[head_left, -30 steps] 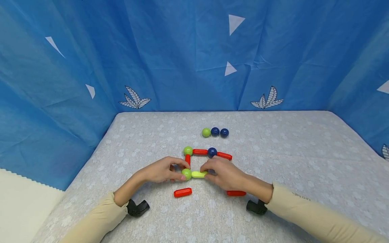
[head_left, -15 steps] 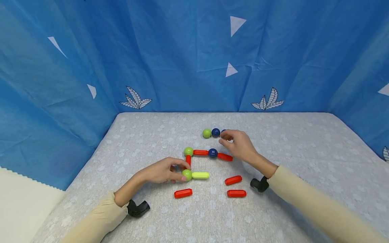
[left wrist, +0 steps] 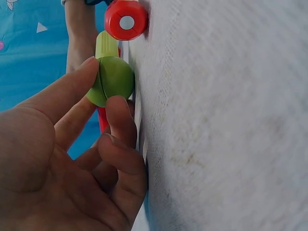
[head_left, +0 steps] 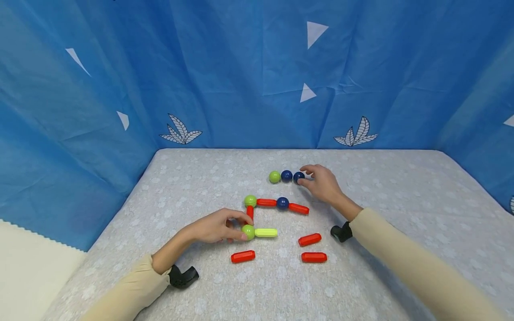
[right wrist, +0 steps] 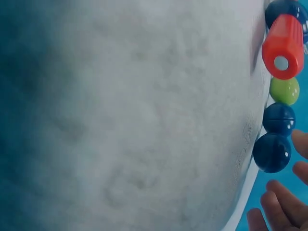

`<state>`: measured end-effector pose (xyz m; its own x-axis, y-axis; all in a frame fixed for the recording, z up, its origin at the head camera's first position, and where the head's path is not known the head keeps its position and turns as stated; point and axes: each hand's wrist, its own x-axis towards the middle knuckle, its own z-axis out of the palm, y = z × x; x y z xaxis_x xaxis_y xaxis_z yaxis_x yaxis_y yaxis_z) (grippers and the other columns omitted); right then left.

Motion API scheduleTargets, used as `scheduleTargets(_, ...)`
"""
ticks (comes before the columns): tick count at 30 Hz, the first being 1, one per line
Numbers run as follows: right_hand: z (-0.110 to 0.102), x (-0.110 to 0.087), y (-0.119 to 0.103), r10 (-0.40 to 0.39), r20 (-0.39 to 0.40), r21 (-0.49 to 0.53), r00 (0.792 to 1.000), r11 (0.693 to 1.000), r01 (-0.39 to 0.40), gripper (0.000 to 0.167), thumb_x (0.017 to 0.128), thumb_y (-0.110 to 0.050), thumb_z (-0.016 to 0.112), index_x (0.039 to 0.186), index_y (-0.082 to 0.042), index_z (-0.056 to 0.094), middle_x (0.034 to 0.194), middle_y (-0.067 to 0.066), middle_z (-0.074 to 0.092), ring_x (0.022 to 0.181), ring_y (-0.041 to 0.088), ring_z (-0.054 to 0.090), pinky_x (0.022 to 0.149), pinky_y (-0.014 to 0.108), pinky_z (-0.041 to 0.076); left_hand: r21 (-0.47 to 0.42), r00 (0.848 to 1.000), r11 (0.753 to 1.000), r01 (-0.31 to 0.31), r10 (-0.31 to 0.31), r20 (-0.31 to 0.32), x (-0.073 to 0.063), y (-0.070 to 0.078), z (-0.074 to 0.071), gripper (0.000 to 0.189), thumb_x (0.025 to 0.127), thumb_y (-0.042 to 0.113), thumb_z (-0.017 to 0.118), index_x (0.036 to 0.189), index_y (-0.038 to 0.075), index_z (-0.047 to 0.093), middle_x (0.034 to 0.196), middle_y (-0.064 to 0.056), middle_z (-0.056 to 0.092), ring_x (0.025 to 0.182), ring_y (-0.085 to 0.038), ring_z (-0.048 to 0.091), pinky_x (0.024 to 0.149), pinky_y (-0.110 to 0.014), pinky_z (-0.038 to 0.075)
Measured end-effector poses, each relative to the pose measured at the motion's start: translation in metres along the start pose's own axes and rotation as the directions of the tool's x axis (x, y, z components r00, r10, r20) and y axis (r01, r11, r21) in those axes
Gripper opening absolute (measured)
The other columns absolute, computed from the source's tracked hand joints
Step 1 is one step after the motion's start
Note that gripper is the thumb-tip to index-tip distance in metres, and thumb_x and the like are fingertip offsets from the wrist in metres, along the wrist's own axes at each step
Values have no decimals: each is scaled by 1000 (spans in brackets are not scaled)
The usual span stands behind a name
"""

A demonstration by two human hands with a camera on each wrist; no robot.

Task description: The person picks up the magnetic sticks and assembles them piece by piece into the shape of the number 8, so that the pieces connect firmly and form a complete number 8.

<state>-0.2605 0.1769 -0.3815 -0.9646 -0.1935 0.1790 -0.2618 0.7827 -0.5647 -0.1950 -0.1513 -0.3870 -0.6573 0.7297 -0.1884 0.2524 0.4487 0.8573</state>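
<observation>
My left hand [head_left: 220, 226] pinches a green ball [left wrist: 115, 79] between thumb and fingers. A yellow-green magnetic rod [head_left: 266, 232] extends rightward from that ball, and a red rod [head_left: 250, 214] runs from it back to another green ball [head_left: 250, 201]. From there a second red rod [head_left: 266, 203], a dark blue ball [head_left: 283, 203] and a third red rod [head_left: 299, 208] continue the chain. At the back, my right hand [head_left: 323, 183] has its thumb and fingers spread around the right side of the end dark blue ball [head_left: 299, 178]; the right wrist view shows the fingers apart from this ball [right wrist: 272, 153].
Beside the end ball stand another dark blue ball [head_left: 287, 176] and a green ball [head_left: 275, 177]. Loose red rods lie nearer me: one at front left [head_left: 242, 257], two at right, the upper rod [head_left: 309, 240] and the lower rod [head_left: 314, 257]. A blue curtain [head_left: 249, 80] hangs behind the table.
My right hand has let go of the yellow-green rod and moved back to the dark blue ball at the row's right end. The left hand keeps its place on the green ball.
</observation>
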Motion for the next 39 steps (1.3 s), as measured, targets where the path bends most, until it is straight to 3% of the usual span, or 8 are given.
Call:
scheduleTargets(6,2,5,2,25,34,-9,999,1000,-25,43,94,-16,69,132,1,59,122,23,63,109,37,59,89,52,47,-2,1000,1000,-3,3,-6,0,-1,1,28,93,23,72,120,17,67,107,-1,62,68,-19,58,56,-29,46)
scheduleTargets(17,3,6,3,92,66,-21,994,996,-91,35,95,-11,66,129,-1,61,117,21,65,103,34,58,89,48,48,-8,1000,1000,-1,1,-7,0,0,1,29,93,23,72,120,16,67,107,-1,63,69,-19,59,57,-29,47)
scheduleTargets(39,5,8,2,47,43,-54,998,998,-44,29,93,-10,69,120,0,64,113,20,67,99,33,61,88,49,48,-4,1000,1000,-23,23,4,1,-1,-1,26,93,23,71,119,17,67,104,-1,62,67,-19,59,55,-28,46)
